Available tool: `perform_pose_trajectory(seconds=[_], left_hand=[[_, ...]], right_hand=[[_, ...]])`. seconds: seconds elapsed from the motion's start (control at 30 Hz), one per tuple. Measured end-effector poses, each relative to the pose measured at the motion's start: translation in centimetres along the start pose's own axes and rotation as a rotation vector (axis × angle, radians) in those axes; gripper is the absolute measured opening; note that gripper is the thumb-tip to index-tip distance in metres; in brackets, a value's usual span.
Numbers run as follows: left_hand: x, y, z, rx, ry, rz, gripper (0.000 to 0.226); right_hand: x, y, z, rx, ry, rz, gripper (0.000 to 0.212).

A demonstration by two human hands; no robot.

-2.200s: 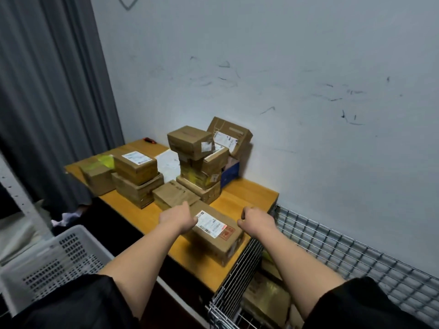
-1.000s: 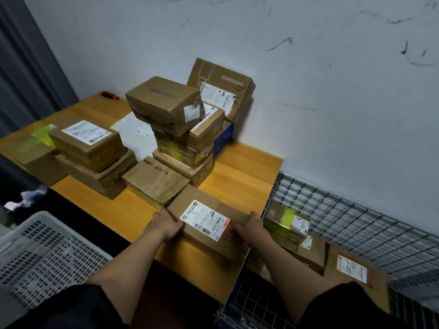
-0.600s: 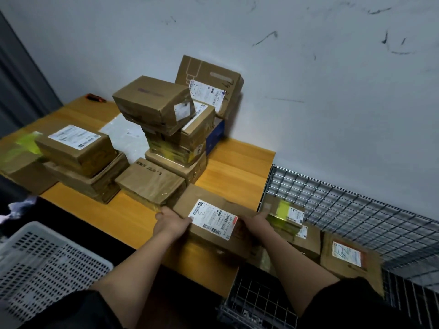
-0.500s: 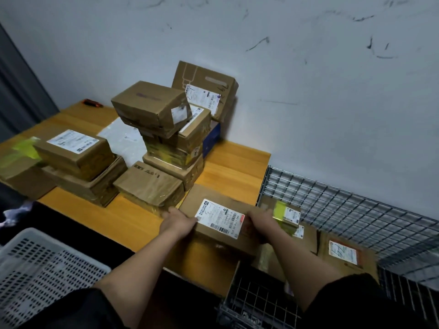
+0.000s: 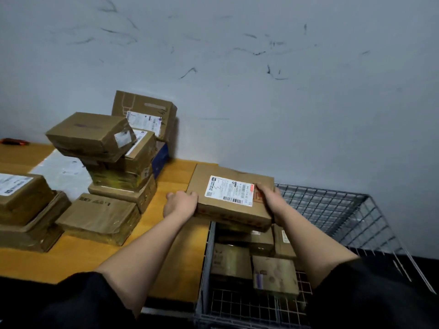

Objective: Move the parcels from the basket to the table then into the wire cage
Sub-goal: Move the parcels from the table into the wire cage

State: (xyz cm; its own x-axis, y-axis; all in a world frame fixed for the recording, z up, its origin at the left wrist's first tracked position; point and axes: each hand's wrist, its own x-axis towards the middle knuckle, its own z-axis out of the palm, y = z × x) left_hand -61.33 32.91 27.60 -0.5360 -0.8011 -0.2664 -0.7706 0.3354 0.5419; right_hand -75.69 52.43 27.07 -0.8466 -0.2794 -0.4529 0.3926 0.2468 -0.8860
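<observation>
A flat cardboard parcel (image 5: 231,198) with a white shipping label (image 5: 230,191) on top is held in the air over the right end of the wooden table (image 5: 78,256) and the near left edge of the wire cage (image 5: 332,210). The left hand (image 5: 181,205) grips its left edge with fingers curled under and thumb on top; the right hand (image 5: 269,197) grips its right end, fingers wrapped over the top face beside the label. Below it, inside the cage, lie several more brown parcels (image 5: 274,273), packed close together. On the table to the left, a low flat box (image 5: 99,218) lies nearest, a leaning stack of boxes (image 5: 111,150) rises behind it against the scuffed wall (image 5: 261,91), and two stacked boxes (image 5: 23,210) sit at the far left edge of view.
</observation>
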Motion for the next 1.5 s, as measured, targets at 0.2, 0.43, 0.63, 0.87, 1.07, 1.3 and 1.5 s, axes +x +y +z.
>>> perform_pose_trajectory(seconds=[0.2,0.43,0.63,0.87,1.07,1.3,1.5], left_hand=[[-1.8,3.3,1.4,-0.087,-0.01,0.056,0.051],[-3.9,7.6,5.1,-0.199,-0.099,0.062,0.059],[-6.8,12.2,12.6,-0.338,-0.185,0.027,0.055],[-9.4,14.9,20.7,-0.379,-0.24,-0.069,0.049],[-9.7,14.8,23.6,-0.352,-0.255,-0.128,0.044],[-7.4,12.2,25.0,-0.19,-0.324,-0.152,0.038],[-2.5,8.5,25.8,-0.04,-0.402,-0.15,0.043]], right_hand=[[1.0,1.0,-4.5,0.076,0.033,-0.06,0.06],[3.6,2.6,-10.1,0.16,0.1,0.07,0.072],[5.9,3.6,-18.5,0.129,0.126,0.047,0.064],[8.3,6.1,-26.5,0.037,0.054,0.142,0.058],[9.7,8.9,-28.0,-0.124,0.068,0.217,0.069],[11.7,12.5,-25.9,-0.105,0.065,0.286,0.078],[14.2,15.0,-21.0,-0.163,0.096,0.373,0.078]])
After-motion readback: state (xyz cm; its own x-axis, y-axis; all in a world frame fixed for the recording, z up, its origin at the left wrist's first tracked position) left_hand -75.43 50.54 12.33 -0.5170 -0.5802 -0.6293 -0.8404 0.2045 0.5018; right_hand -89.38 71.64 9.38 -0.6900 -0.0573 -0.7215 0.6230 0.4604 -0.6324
